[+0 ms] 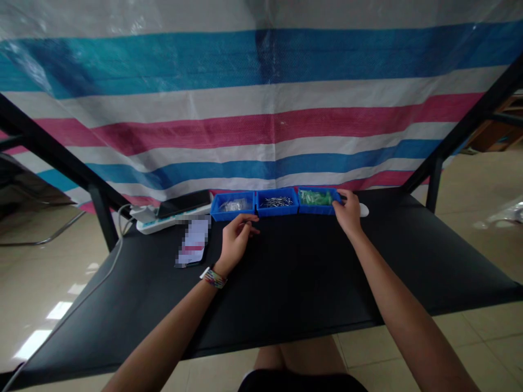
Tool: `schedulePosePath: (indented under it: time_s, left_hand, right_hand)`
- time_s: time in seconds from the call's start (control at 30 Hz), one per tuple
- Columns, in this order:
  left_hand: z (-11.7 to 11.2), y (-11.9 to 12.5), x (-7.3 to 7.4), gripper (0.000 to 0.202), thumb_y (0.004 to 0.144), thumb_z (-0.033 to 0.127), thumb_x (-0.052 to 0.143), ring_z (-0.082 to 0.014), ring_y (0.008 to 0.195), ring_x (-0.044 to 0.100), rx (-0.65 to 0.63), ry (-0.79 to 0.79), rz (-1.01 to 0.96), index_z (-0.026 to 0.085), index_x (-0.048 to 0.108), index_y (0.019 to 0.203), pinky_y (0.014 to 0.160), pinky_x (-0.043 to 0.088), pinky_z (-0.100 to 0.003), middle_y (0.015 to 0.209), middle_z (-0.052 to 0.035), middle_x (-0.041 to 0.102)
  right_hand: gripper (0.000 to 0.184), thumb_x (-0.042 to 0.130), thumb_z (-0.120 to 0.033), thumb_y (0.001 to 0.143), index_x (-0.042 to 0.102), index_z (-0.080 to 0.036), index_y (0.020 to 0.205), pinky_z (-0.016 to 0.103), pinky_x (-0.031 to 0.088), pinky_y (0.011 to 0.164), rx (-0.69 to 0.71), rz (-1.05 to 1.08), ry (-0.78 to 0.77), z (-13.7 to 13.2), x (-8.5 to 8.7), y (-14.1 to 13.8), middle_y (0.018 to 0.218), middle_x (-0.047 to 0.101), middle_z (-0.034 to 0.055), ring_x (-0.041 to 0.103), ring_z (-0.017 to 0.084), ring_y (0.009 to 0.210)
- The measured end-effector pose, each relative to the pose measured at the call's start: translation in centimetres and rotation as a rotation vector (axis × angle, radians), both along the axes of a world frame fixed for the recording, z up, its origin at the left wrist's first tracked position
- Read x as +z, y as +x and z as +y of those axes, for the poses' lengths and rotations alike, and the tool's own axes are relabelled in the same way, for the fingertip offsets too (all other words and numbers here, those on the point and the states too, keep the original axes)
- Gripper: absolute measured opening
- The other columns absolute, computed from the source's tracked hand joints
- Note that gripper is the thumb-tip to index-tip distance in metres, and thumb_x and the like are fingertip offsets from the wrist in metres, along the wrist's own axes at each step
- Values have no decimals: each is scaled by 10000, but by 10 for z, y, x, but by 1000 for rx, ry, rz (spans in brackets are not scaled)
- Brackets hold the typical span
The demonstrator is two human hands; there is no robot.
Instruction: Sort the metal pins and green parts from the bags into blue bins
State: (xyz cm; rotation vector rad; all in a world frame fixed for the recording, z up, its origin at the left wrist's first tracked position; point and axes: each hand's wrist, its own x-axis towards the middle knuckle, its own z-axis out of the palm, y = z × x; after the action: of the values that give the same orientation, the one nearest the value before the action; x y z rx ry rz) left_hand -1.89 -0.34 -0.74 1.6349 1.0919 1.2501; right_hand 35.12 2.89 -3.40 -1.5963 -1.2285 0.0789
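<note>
Head cam check, what've I got on the hands?

— Right hand (348, 212) is reached fwd, fingers curled on the right end of the bin w/ green parts (316, 199), touching its wall. Can't tell if it's a firm grip.

— And left?

— Left hand (236, 239) hovers low over the tabletop (294, 272), fingers loosely bent, thumb near fingertips, holding nothing I can see. It's just in front of the bin w/ clear bits (232, 206).

— Bins' layout?

— Three blue bins in a row at the far edge, touching; middle bin (277, 202) has metal screws or pins. Small white object (363, 209) just right of my right hand. Left of the bins: power strip (163, 222) w/ a dark phone (183, 202) on it, a card (193, 247) nearer me. Striped tarp (261, 109) behind.
</note>
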Motion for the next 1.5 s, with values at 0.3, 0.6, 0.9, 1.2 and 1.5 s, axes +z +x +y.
schedulePosePath:
  time_s: [0.3,0.6,0.9,1.2,1.5]
  left_hand:
    - [2,-2,-11,171,899,151,516,-130,662,694,-19,85,88,181,664,979,616,514,-244,934,-26,703]
    - [-2,-1,-6,143,903,177,531,-140,662,685,-26,93,151,188,664,955,637,510,-252,877,-17,694]
    - [0,-1,-6,139,916,184,521,-144,659,679,-45,101,187,192,656,947,637,511,-262,872,-22,693]
    - [-14,4,4,503,987,446,595,-269,1101,682,-310,258,432,249,539,1446,888,578,-382,1337,-124,630]
    - [-23,23,2,1132,787,704,775,-441,1547,323,-454,500,613,348,193,1690,1228,373,-605,1746,-169,154]
  right_hand:
    - [620,619,-223,762,606,-128,1374,484,576,893,-31,-50,-131,-78,19,-25,1281,574,195,617,203,751]
    - [254,627,-320,907,704,-234,1133,581,509,1018,-17,-163,-64,-166,8,-72,1224,521,155,584,346,1129]
    - [560,652,-554,922,606,-273,1404,545,497,1063,-111,332,-26,-207,-1,-66,1460,548,161,568,359,1322]
    - [539,597,-650,898,737,-193,1149,517,535,913,-47,269,-236,-184,3,-61,1077,763,143,700,357,1007]
    - [414,617,-412,993,624,-253,1375,595,499,1114,69,156,53,-194,10,-127,1454,630,156,596,361,1363]
